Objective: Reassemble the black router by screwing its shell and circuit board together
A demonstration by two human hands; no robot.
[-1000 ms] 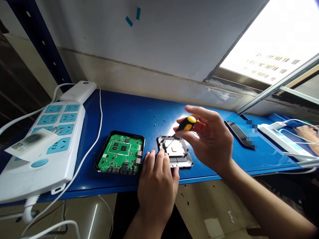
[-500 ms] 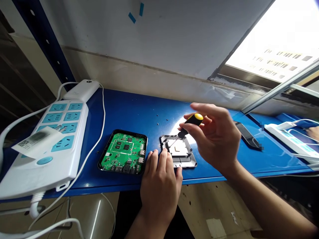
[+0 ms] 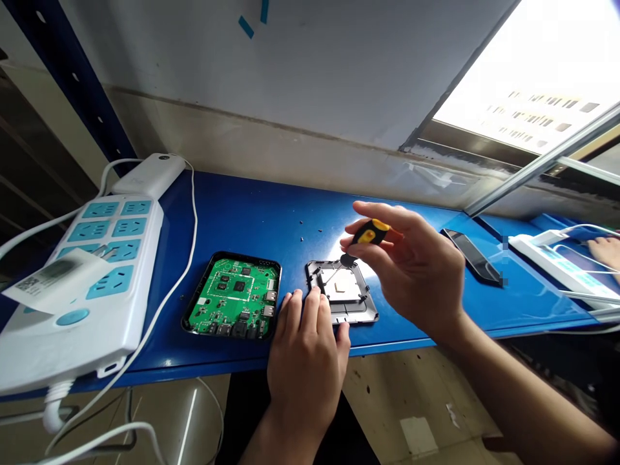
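My right hand [image 3: 416, 271] is closed around the black and yellow handle of a screwdriver [image 3: 371, 234]. The shaft slants down to the left, its tip at the left part of a square device cover [image 3: 349, 318], which lies inside up with a white plate in it. On the cover's near left edge rests my left hand [image 3: 307, 342], fingers stretched out and thumb apart. Left of that hand lies the black lower case [image 3: 186, 316] with a green circuit board [image 3: 227, 290] in it. Exactly where the screwdriver tip touches is hard to make out.
Several tiny screws [image 3: 301, 239] lie behind the cover on the blue table [image 3: 242, 213]. A large white power strip [image 3: 130, 310] with cables stands at left. To the right are a dark phone [image 3: 472, 257], another power strip [image 3: 562, 261] and another person's hand [image 3: 605, 252].
The screwdriver handle has turned in my right hand, so more of its yellow side shows. My left hand stays on the cover. The whole view has shifted slightly.
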